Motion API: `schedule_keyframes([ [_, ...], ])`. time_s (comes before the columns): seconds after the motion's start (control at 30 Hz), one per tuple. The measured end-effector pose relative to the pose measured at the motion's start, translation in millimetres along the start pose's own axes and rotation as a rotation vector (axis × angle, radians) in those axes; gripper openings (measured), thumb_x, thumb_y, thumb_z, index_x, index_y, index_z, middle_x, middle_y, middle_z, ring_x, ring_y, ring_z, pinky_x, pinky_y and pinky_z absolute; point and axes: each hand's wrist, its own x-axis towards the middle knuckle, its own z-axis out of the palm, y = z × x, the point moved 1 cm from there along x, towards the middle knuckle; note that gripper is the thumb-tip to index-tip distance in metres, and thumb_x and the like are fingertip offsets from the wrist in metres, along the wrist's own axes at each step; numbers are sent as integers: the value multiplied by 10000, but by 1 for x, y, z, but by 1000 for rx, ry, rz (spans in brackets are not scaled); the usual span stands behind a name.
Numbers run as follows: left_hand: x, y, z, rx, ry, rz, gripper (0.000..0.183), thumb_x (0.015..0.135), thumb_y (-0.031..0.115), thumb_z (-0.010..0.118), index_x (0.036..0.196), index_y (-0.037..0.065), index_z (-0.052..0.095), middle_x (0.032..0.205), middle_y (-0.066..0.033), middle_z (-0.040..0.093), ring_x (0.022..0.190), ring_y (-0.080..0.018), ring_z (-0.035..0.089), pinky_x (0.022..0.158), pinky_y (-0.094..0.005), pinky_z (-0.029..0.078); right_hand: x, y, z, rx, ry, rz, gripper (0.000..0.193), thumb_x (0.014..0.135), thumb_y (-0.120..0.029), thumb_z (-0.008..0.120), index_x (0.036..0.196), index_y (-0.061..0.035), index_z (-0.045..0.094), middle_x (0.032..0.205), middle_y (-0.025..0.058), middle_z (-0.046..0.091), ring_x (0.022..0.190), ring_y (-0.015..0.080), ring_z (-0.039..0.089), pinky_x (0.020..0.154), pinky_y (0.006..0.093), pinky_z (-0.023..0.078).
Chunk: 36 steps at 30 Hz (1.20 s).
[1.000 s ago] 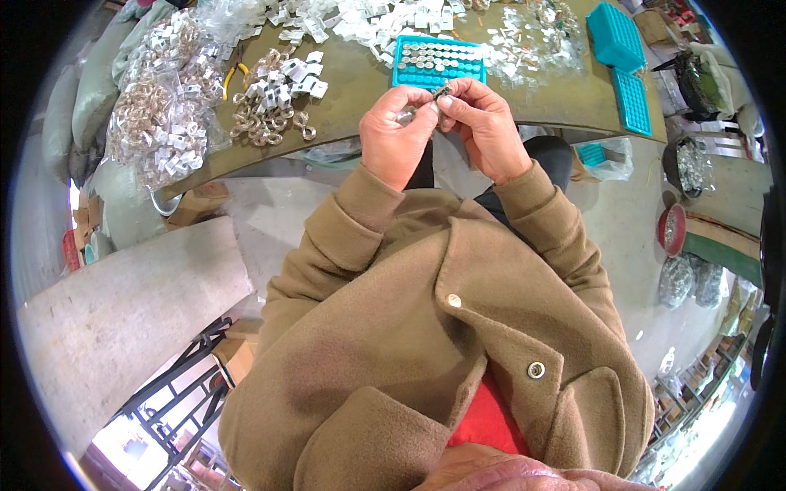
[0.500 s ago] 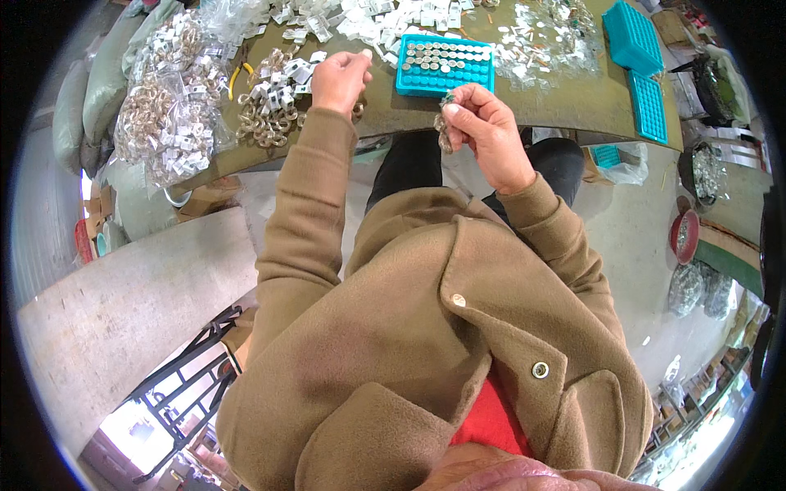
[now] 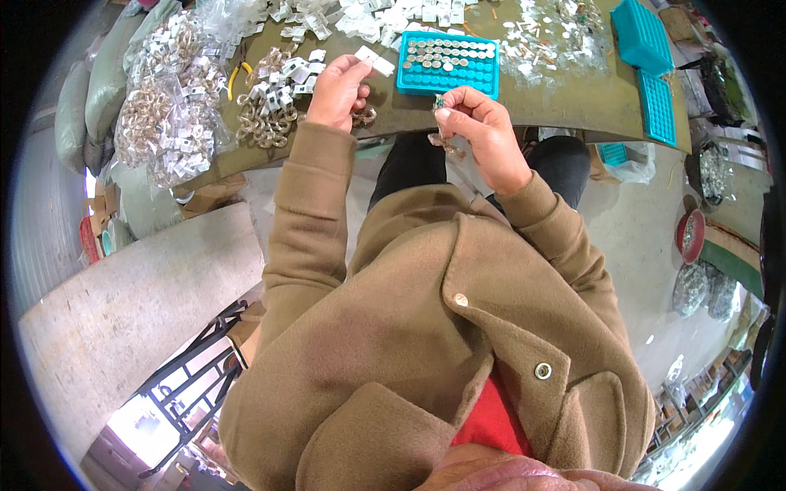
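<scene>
My left hand (image 3: 340, 88) pinches a small white plastic piece (image 3: 374, 61), which looks like an opened-out casing, above the table's near edge. In my right hand (image 3: 485, 131), thumb and fingers close on a small green circuit board (image 3: 439, 103). A coiled, brownish clear lead (image 3: 446, 146) dangles beneath that board. Between and beyond my hands lies a turquoise tray (image 3: 450, 80) with round pockets. Rows of silver button cells (image 3: 438, 54) fill its far pockets. Left of my left hand is a heap of coiled leads with white ends (image 3: 274, 98).
Loose white casings (image 3: 385, 20) lie at the table's far side, with small parts (image 3: 553, 37) to their right. Yellow-handled pliers (image 3: 239, 78) and bagged coiled leads (image 3: 168, 106) are on the left. More turquoise trays (image 3: 655, 106) sit at the right edge.
The white piece now shows plainly in my left hand, which has turned and lowered slightly. My right hand has shifted a little left, and the coiled lead hangs differently.
</scene>
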Motion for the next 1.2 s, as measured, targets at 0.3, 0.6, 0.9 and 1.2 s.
schedule_keyframes([
  [0.3,-68,-1,38,-73,-312,73,73,948,165,606,985,102,603,763,50,591,556,0,452,445,-149,329,1,3,10,309,27,29,35,902,-73,592,871,-59,581,732,-3,547,667,89,529,636,247,457],
  [0.6,-83,-17,58,-275,-262,-22,229,920,139,643,1110,13,627,929,-43,676,811,-105,662,593,-203,528,-12,-7,12,-209,175,-221,66,897,-78,622,926,-22,604,791,-9,614,696,48,563,628,197,441],
  [0.9,-85,-21,55,-395,-336,53,275,932,90,609,1189,-5,584,1052,-67,658,914,-136,657,663,-226,547,-18,-14,2,128,103,-74,46,907,-94,616,905,-48,620,784,-13,601,701,65,548,691,222,446],
  [1.2,-87,-24,59,-348,-296,249,276,912,56,629,1178,-14,601,1073,-71,656,901,-123,651,694,-234,563,-24,-5,7,160,71,-19,34,899,-80,624,894,-48,615,750,-6,594,657,71,528,634,222,444],
])
